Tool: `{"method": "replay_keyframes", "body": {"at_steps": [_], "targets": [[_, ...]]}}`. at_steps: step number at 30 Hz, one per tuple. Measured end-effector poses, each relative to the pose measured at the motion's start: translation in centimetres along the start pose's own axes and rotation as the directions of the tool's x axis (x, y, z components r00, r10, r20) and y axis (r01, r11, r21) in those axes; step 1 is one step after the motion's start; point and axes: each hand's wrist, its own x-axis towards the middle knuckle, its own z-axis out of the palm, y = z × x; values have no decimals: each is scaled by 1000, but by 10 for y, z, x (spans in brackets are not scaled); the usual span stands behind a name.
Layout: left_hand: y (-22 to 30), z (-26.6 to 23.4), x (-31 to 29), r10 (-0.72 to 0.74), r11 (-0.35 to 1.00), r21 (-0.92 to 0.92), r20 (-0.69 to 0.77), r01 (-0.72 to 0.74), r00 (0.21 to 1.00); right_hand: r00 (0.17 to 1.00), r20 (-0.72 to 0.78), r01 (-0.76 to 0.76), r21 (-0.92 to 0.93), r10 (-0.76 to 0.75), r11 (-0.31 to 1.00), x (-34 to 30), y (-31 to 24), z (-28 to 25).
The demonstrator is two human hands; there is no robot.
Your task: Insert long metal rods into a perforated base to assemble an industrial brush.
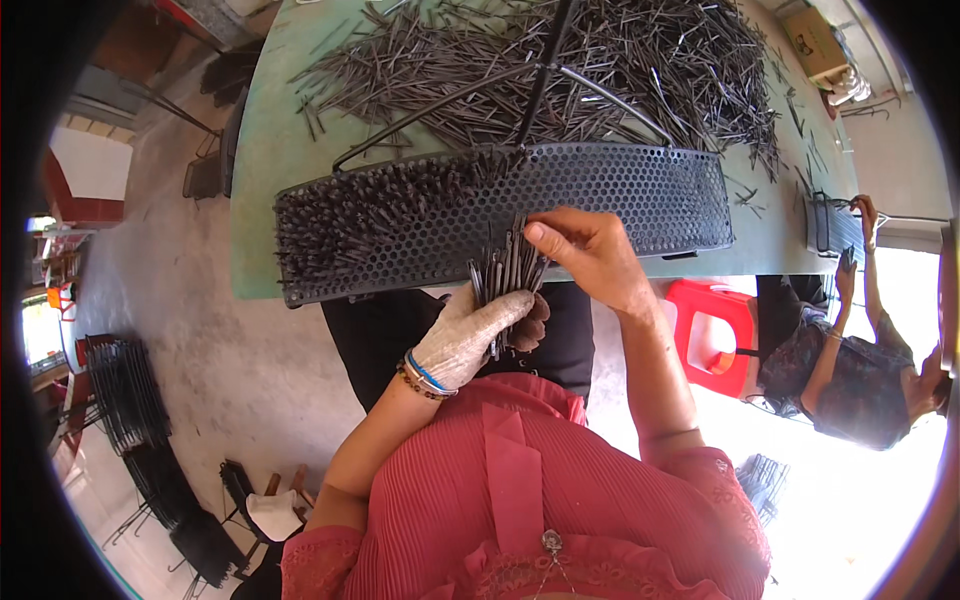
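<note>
Pink ribbed top, worn glove, beaded bracelets.

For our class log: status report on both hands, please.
Left hand, gloved, shut on bundle of dark rods. Right hand bare, pinching rods at perforated black tray. Nothing in the way.

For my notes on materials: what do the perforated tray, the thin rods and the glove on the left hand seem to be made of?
The perforated tray looks like dark painted or coated sheet metal, with regular punched holes. The thin rods look like dull dark metal, probably steel wire, since they are straight, slim and grey. The glove on the left hand looks like worn, pale knitted fabric with a soft matte weave. The right hand is bare.
</note>
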Motion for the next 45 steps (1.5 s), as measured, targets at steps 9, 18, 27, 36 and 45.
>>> {"method": "replay_keyframes", "body": {"at_steps": [9, 18, 27, 36, 45], "targets": [[2, -5, 3, -23, 990, 142, 41, 17, 999, 990, 76, -139, 358, 120, 923, -4, 12, 1], [-5, -4, 7, 5, 985, 170, 4, -5, 1000, 986, -147, -68, 81, 80, 994, -7, 10, 0], [-3, 3, 9, -6, 989, 145, -31, 11, 999, 935, -351, 140, 255, -44, 957, 17, -2, -23], [-10, 1, 11, -89, 993, 80, 7, 88, 996, 774, -362, 443, -278, -520, 852, 70, 8, -29], [-8, -1, 11, -141, 988, 59, -38, 144, 989, 824, -263, 428, -289, -501, 856, 80, 14, -21]]}}
